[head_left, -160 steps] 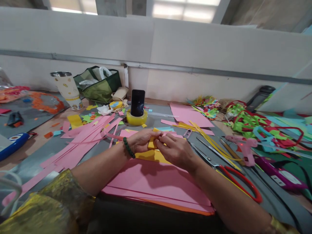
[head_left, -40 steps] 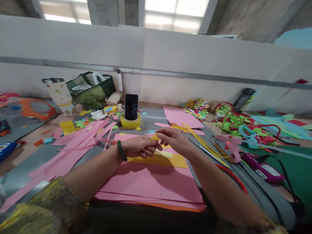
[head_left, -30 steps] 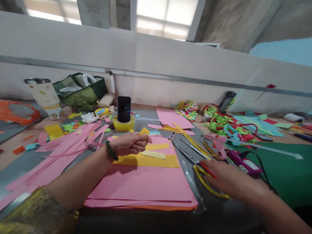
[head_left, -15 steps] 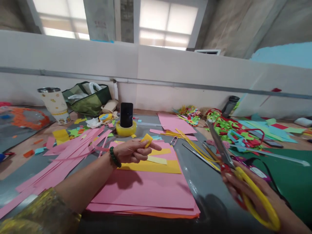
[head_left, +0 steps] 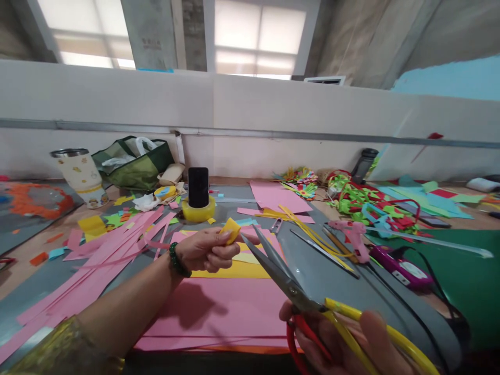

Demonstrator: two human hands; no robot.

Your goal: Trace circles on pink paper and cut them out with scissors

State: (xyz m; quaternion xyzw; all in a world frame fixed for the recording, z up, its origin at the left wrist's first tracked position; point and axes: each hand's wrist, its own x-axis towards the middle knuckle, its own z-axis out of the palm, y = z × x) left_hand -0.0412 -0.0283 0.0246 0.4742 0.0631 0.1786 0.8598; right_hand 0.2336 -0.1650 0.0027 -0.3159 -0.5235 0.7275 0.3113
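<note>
My left hand (head_left: 213, 250) pinches a small folded piece of yellow paper (head_left: 231, 229) between thumb and fingers, above a stack of pink paper (head_left: 219, 307). My right hand (head_left: 344, 338) grips scissors (head_left: 289, 286) by their red and yellow handles. The blades stand partly apart, their tips pointing up and left, close to the fingers of my left hand. Under the hands, yellow paper (head_left: 226, 270) lies on the pink sheets, partly covered by my left hand and the blades.
Pink strips (head_left: 105, 250) are spread at the left. A phone (head_left: 198, 186) leans upright in a yellow tape roll (head_left: 199, 209). At right lie a pink glue gun (head_left: 356, 239), a purple device (head_left: 402, 268) and yellow strips (head_left: 312, 232). A tumbler (head_left: 80, 177) and green bag (head_left: 135, 164) stand behind.
My right hand has brought the scissors left toward my left hand, and the blades have opened. My left hand still pinches the yellow paper, nearly in place. The view has shifted slightly.
</note>
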